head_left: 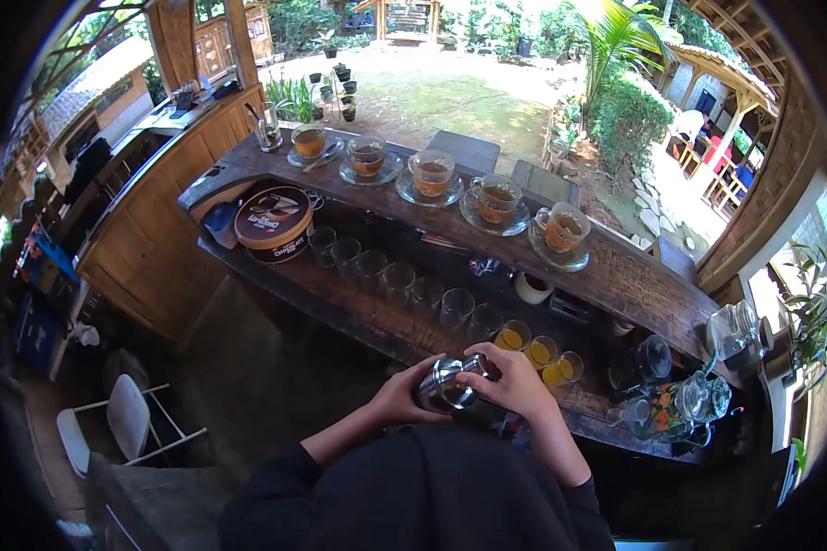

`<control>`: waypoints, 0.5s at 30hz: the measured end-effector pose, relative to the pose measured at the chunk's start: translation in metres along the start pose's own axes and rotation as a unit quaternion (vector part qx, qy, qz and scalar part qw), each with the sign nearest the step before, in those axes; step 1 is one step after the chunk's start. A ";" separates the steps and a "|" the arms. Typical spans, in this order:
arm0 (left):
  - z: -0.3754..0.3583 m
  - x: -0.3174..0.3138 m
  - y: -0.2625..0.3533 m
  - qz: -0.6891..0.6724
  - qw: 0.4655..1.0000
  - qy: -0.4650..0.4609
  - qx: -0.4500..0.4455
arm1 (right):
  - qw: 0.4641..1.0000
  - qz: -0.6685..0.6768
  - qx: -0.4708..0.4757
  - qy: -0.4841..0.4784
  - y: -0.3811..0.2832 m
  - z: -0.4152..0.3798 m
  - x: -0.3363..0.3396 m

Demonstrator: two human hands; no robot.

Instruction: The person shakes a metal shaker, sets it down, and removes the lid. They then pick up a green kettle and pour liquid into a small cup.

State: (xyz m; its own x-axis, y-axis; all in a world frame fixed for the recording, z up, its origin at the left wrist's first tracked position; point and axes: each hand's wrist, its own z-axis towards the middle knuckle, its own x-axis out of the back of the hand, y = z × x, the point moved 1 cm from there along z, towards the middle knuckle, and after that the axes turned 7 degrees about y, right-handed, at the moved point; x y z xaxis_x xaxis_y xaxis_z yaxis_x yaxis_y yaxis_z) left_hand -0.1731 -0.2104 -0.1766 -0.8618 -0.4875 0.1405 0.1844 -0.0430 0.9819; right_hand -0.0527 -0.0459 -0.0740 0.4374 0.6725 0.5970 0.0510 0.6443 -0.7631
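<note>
A shiny metal shaker [444, 386] is held tilted between both hands, low in the middle of the view. My left hand [402, 393] wraps round its body from the left. My right hand [510, 376] is closed on its upper right part, thumb and fingers on the metal. Just beyond my right hand, three glasses of orange-yellow drink [541, 352] stand on the lower shelf. To their left runs a row of several empty glasses [399, 279]. Above, several glass cups of brown drink [431, 173] sit on glass saucers along the upper counter [634, 285].
A round chocolate tub [273, 223] stands at the lower shelf's left end. At the right are a painted glass jug [675, 411], a dark lidded jar [650, 358] and a clear jar [733, 331]. A folding chair [129, 418] stands at the lower left.
</note>
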 end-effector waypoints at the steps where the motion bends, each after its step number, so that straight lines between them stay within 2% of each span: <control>1: -0.001 0.004 -0.002 0.025 1.000 0.007 0.007 | 0.998 -0.013 -0.039 -0.040 -0.001 0.003 -0.004; 3: -0.003 0.012 -0.009 0.033 0.999 0.007 -0.007 | 1.000 0.002 -0.012 -0.029 0.002 0.007 -0.010; 5: -0.004 0.018 -0.015 0.043 0.999 0.001 -0.020 | 0.996 0.023 0.022 -0.079 0.003 0.009 -0.010; 10: 0.004 0.025 -0.013 0.125 0.988 -0.020 -0.083 | 0.994 0.014 0.055 -0.098 0.006 0.007 -0.005; 12: 0.008 0.024 -0.018 0.079 0.991 -0.055 -0.089 | 0.992 0.006 0.055 -0.111 0.009 0.002 0.000; 14: 0.012 0.018 -0.026 0.033 0.991 -0.088 -0.093 | 0.979 0.010 0.157 -0.131 0.016 -0.002 0.004; 15: 0.011 0.015 -0.029 0.012 0.992 -0.100 -0.082 | 0.980 0.011 0.153 -0.128 0.015 -0.004 0.007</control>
State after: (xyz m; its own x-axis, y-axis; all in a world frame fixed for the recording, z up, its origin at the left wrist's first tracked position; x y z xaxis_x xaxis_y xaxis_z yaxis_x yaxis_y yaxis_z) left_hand -0.1968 -0.2066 -0.2017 -0.9298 -0.3082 0.2011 0.2652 -0.1824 0.9468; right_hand -0.0455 -0.0333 -0.0820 0.1940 0.7310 0.6542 -0.2450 0.6819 -0.6892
